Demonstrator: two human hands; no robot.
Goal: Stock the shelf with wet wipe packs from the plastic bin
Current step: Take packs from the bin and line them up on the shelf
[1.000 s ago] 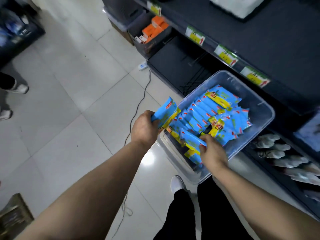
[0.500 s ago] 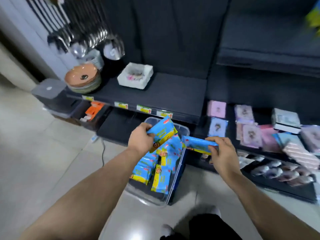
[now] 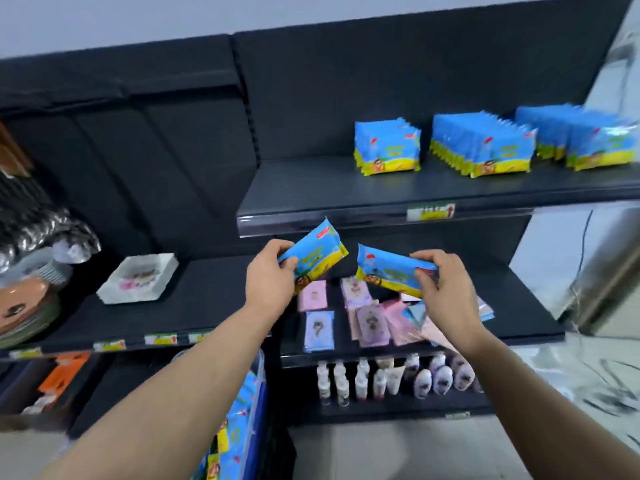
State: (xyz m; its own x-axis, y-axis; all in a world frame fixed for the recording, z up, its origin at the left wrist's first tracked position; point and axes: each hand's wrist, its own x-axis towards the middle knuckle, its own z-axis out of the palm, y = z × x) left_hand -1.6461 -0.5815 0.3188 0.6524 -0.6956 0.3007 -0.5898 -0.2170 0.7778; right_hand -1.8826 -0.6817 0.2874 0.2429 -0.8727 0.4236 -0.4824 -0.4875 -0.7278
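We have swung up from the plastic bin [image 3: 258,393], now at bottom left. Our left grip [image 3: 268,282] curls round one wet wipe pack [image 3: 313,256] and our right grip [image 3: 446,289] clasps a second pack [image 3: 393,271], both just below the upper shelf [image 3: 311,188], where three stocked rows [image 3: 481,147] stand. Pale floor [image 3: 381,452] lies beneath.

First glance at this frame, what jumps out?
The left hand grips one blue-and-yellow wet wipe pack mid-frame, the right hand a second pack. Three rows of matching packs stand on the upper black shelf at right; the clear plastic bin holding more sits bottom centre.
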